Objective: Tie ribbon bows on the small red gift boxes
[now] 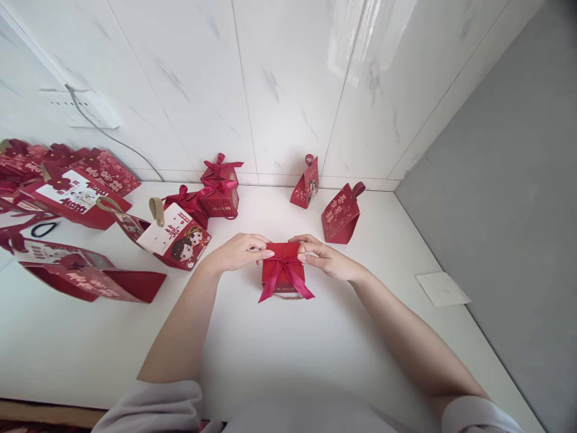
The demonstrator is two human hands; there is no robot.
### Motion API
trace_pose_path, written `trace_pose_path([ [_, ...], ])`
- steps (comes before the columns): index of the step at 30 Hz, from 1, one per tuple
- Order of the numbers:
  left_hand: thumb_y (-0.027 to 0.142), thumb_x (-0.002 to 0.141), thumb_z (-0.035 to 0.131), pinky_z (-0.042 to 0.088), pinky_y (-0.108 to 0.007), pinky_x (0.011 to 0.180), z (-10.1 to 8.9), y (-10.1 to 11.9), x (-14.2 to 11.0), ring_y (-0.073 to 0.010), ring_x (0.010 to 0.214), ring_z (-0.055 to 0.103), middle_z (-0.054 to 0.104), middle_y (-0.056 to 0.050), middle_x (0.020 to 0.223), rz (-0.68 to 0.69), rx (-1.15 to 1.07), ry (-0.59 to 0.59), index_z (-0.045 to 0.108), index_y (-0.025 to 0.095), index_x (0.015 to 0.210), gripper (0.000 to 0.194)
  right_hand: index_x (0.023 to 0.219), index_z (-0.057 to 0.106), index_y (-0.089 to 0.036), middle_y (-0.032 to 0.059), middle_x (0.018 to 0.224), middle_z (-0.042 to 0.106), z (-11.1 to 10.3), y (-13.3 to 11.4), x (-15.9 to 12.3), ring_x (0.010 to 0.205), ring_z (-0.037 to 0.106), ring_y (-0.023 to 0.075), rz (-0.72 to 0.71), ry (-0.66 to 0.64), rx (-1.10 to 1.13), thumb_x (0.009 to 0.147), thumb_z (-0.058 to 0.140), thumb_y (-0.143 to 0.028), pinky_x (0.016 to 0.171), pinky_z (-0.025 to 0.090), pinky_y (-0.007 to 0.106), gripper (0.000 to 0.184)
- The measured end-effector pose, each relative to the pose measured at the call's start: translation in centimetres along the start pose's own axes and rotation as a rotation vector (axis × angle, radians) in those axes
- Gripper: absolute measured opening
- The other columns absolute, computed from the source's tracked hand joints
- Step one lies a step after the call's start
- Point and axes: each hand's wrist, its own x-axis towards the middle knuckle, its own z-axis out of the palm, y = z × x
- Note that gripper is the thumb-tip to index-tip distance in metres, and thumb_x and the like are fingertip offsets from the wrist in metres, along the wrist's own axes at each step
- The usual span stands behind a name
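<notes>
A small red gift box (281, 278) stands on the white table in front of me. A dark pink ribbon (285, 264) is tied in a bow at its top, with two tails hanging down the near side. A twisted cord handle (287, 296) shows at its lower front edge. My left hand (243, 251) pinches the box's upper left corner between thumb and fingers. On the opposite side, my right hand (323, 257) grips the upper right corner the same way. Some of the fingertips are hidden behind the box.
Two red triangular boxes (341, 213) (306, 185) stand at the back right. Ribboned red boxes (220, 195) sit by the tiled wall, and several more gift boxes (175, 237) crowd the left. A white wall plate (442, 288) is at right. A grey cable (112, 141) hangs from a socket (81, 109).
</notes>
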Motion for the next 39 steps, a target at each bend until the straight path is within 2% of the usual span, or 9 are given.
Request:
trace_pose_path([
  [5,0.052,0.089,0.044,0.039,-0.024,0.067,-0.4,-0.1,-0.2,-0.0149,0.075,0.055,0.065,-0.001,0.091,-0.044,-0.040,-0.014,0.062,0.018,0.070,0.043,0.102,0.056,-0.024,0.0057,0.126,0.051,0.5,-0.6,-0.1,0.120,0.048,0.0207,-0.005,0.230,-0.125,0.095,0.048,-0.046,0.100,0.040,0.037,0.024],
  [7,0.054,0.089,0.042,0.040,-0.025,0.069,-0.5,-0.1,-0.3,-0.0157,0.077,0.056,0.066,-0.002,0.092,-0.065,-0.058,-0.017,0.064,0.019,0.076,0.043,0.098,0.054,-0.023,0.0050,0.109,0.058,1.0,-1.4,-0.4,0.101,0.057,0.0192,0.032,0.353,-0.262,0.095,0.045,-0.049,0.084,0.046,0.033,0.027],
  [9,0.054,0.088,0.042,0.040,-0.025,0.068,-0.4,0.0,-0.3,-0.0158,0.076,0.056,0.065,-0.001,0.088,-0.074,-0.057,-0.011,0.064,0.019,0.075,0.043,0.080,0.051,-0.021,0.0019,0.085,0.059,1.6,-2.4,-0.8,0.076,0.056,0.0162,0.056,0.385,-0.448,0.094,0.044,-0.051,0.068,0.043,0.029,0.033],
  [14,0.060,0.079,0.052,0.031,-0.026,0.055,0.5,0.4,-0.1,-0.0121,0.059,0.042,0.051,0.001,0.068,-0.136,0.095,0.125,0.047,0.017,0.056,0.049,0.069,0.048,-0.021,-0.0026,0.068,0.058,2.8,-3.9,-1.7,0.056,0.047,0.0121,0.101,0.212,-0.595,0.087,0.057,-0.050,0.055,0.034,0.026,0.035],
  [19,0.065,0.069,0.060,0.022,-0.027,0.052,1.2,0.7,0.2,-0.0110,0.054,0.031,0.038,0.002,0.059,-0.173,0.230,0.200,0.032,0.017,0.052,0.057,0.070,0.052,-0.020,-0.0023,0.068,0.061,2.4,-3.8,-2.0,0.058,0.049,0.0115,0.204,0.094,-0.291,0.088,0.056,-0.043,0.054,0.035,0.024,0.030],
  [22,0.068,0.068,0.058,0.020,-0.027,0.051,1.3,0.7,0.3,-0.0110,0.052,0.031,0.038,0.002,0.058,-0.202,0.266,0.201,0.030,0.017,0.052,0.060,0.077,0.050,-0.021,-0.0031,0.065,0.059,2.2,-3.9,-2.2,0.056,0.049,0.0112,0.263,0.077,-0.097,0.086,0.059,-0.045,0.050,0.033,0.023,0.027],
  [27,0.070,0.066,0.058,0.018,-0.028,0.051,1.4,0.6,0.4,-0.0116,0.051,0.032,0.038,0.001,0.056,-0.257,0.293,0.240,0.026,0.018,0.054,0.062,0.085,0.049,-0.021,-0.0027,0.071,0.062,2.4,-4.0,-2.3,0.063,0.057,0.0130,0.253,-0.013,0.041,0.079,0.068,-0.033,0.057,0.041,0.024,0.023],
  [33,0.070,0.065,0.059,0.018,-0.028,0.051,1.3,0.0,0.7,-0.0112,0.051,0.027,0.030,0.002,0.055,-0.242,0.261,0.251,0.023,0.018,0.054,0.065,0.079,0.043,-0.021,-0.0025,0.069,0.058,0.6,-2.3,-2.1,0.058,0.056,0.0118,0.304,0.019,0.113,0.079,0.067,-0.033,0.051,0.039,0.023,0.027],
  [39,0.065,0.064,0.063,0.017,-0.028,0.050,1.3,-0.7,1.0,-0.0106,0.052,0.026,0.028,0.003,0.054,-0.262,0.249,0.246,0.028,0.018,0.052,0.060,0.072,0.043,-0.019,-0.0049,0.058,0.058,-1.0,0.8,-0.8,0.059,0.063,0.0131,0.329,-0.185,0.389,0.071,0.079,-0.035,0.058,0.047,0.025,0.039],
])
